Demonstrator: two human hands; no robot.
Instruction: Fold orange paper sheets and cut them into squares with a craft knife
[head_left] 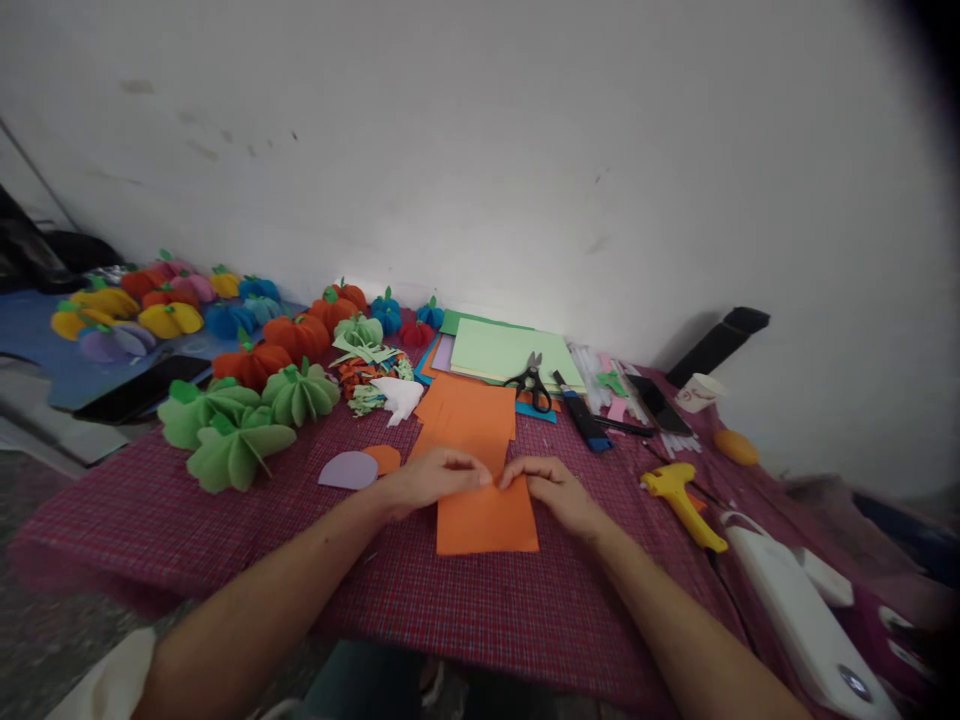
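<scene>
An orange sheet of paper [487, 525] lies in front of me near the table's front edge, its far edge between my fingers. My left hand [442, 475] pinches that far edge from the left. From the right, my right hand [551, 490] grips the same edge with thumb and bent fingers. Just beyond my hands, more orange sheets [469, 405] are spread on the cloth. Left of my left hand are a lilac rounded paper cutout [349, 470] and an orange cutout [383, 459], partly overlapped by the lilac one.
Black scissors [531, 385] rest on pale green sheets [517, 350]. A box cutter [583, 415] and a yellow glue gun [684, 500] lie to the right. Green paper pumpkins [240, 452] stand at left, with paper scraps [371, 378] nearby. A white device [802, 610] sits at front right.
</scene>
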